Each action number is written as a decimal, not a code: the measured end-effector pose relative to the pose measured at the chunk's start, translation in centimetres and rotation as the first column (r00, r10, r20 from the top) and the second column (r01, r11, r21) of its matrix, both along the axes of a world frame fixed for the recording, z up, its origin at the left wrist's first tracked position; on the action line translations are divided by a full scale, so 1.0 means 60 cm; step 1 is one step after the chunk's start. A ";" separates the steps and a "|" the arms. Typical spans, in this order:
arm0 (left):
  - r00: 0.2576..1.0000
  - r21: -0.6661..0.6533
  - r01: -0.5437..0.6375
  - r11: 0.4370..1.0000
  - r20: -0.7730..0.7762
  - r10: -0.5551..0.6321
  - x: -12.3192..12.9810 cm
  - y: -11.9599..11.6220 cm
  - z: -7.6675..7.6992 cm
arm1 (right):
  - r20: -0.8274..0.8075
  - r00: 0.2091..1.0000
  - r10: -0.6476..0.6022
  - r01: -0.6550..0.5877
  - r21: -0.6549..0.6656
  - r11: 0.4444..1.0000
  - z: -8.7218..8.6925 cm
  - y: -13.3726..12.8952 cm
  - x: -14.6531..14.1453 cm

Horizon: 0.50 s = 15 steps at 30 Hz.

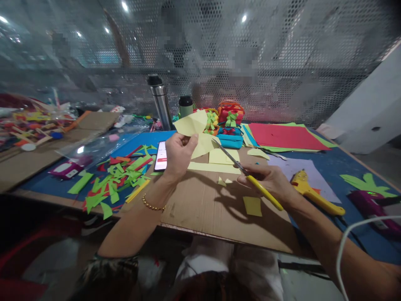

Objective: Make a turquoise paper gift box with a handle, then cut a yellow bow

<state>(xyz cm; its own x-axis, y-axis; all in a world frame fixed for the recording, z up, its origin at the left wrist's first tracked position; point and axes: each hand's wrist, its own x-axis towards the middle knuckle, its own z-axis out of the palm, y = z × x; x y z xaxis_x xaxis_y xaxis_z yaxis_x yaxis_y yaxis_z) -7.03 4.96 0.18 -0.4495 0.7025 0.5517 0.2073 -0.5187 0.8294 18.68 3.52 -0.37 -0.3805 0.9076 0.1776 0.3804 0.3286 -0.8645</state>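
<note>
My left hand point(181, 154) pinches a folded pale yellow sheet of paper point(191, 123) above the cardboard. In my right hand point(266, 179) is a pair of scissors point(263, 192) with yellow handles. The blade tips reach the right edge of the held paper; whether they are cutting into it I cannot tell. Under the hands, a square yellow paper piece point(252, 206) and small yellow scraps point(222, 182) lie on the cardboard sheet point(194, 205). Behind the scissors are more yellow paper pieces point(224, 156).
Green and red paper strips point(117, 179) and a phone point(161, 156) lie left. Behind stand a steel flask point(161, 102) and small paper baskets point(231, 115). To the right are red paper sheets point(286, 136), a yellow glue gun point(313, 193) and a white cable point(341, 246).
</note>
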 end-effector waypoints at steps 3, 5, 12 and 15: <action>1.000 -0.010 0.025 1.000 -0.002 -0.025 -0.001 0.000 0.001 | 0.014 1.000 0.008 -0.009 0.027 1.000 0.000 0.001 0.003; 0.999 -0.011 0.040 0.999 -0.005 -0.040 0.000 -0.001 0.002 | 0.013 1.000 -0.001 0.001 0.024 1.000 -0.001 0.002 0.005; 0.999 -0.024 0.048 0.999 -0.012 -0.049 -0.001 -0.002 0.004 | 0.044 0.998 0.040 -0.041 0.023 0.999 0.003 -0.001 0.010; 0.997 -0.046 0.076 0.996 -0.011 -0.076 -0.003 -0.004 0.005 | 0.033 0.998 0.054 -0.054 0.008 0.998 0.004 -0.002 0.013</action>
<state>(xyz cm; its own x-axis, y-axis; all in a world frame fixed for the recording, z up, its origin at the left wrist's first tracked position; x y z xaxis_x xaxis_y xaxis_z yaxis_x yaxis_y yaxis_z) -7.19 4.69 0.50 -0.3869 0.7589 0.5238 0.1798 -0.4950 0.8501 19.44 3.37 -0.10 -0.4350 0.8838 0.1722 0.3901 0.3573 -0.8486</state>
